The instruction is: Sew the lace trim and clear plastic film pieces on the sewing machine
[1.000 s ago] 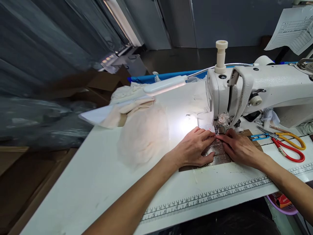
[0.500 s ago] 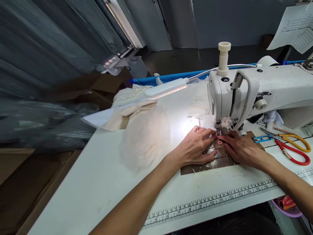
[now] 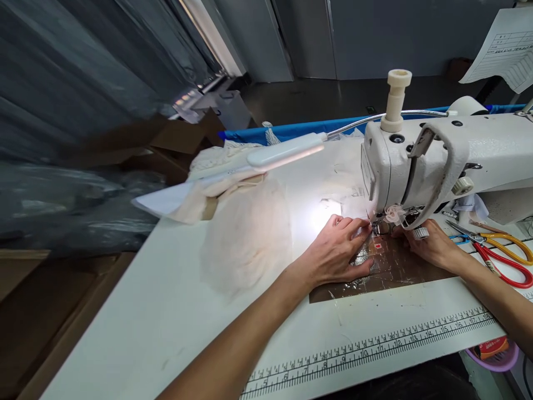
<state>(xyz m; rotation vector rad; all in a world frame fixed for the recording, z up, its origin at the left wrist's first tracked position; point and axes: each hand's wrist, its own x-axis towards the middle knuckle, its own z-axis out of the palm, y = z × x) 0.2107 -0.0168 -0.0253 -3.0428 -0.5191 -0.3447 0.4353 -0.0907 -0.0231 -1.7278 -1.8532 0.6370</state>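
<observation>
My left hand (image 3: 339,250) rests on the brown plate (image 3: 416,271) of a white sewing machine (image 3: 478,144). Its fingertips touch down beside the presser foot (image 3: 377,228), with the thumb spread apart below; any small piece under the fingertips is too hidden to make out. My right hand (image 3: 433,244) is on the other side of the needle area, its fingertips partly hidden behind the machine's white guard and a knob. A pale ruffled fabric bit (image 3: 393,213) hangs at the front of the machine head, above the foot.
Red-and-yellow-handled scissors (image 3: 495,250) lie right of my right hand, beside blue snips (image 3: 459,239). Sheer pale fabric (image 3: 250,239) is heaped on the left tabletop. A lamp (image 3: 287,151) lights the needle area. A ruler strip (image 3: 366,355) runs along the front edge.
My right hand has moved right and slightly up, away from the left fingertips, to behind the guard. The left hand stays by the foot. The view has shifted a little.
</observation>
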